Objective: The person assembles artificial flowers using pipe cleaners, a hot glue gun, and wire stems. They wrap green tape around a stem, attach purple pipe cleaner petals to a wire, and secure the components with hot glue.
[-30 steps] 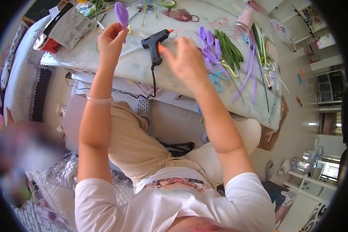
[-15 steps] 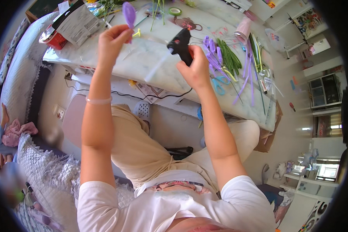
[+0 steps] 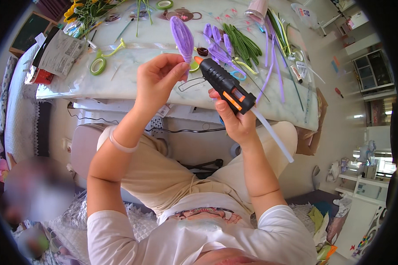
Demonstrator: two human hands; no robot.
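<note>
My left hand (image 3: 162, 79) pinches the narrow base of a purple fuzzy petal (image 3: 182, 37), which stands upright above the fingers. In my right hand (image 3: 235, 117) is a black and orange hot glue gun (image 3: 223, 84), gripped by its handle. Its orange nozzle points at the petal's base, very near it; whether they touch I cannot tell. A translucent glue stick (image 3: 273, 134) sticks out of the gun's back. Beyond the gun lie several purple fuzzy petals (image 3: 216, 42) and a bundle of green fuzzy stems (image 3: 245, 44) on the marbled table (image 3: 132, 86).
Green tape (image 3: 98, 65) lies at the left beside a yellow-green twisted stem (image 3: 115, 49). Purple strips (image 3: 276, 62) and light-blue scissors (image 3: 239, 75) are on the right side. Yellow flowers (image 3: 73, 12) stand far left. A black cord (image 3: 185, 130) runs below the table edge.
Both hands have come together in the middle. The glue gun has turned so its nozzle faces the petal, and my left hand has moved right and lower with the petal.
</note>
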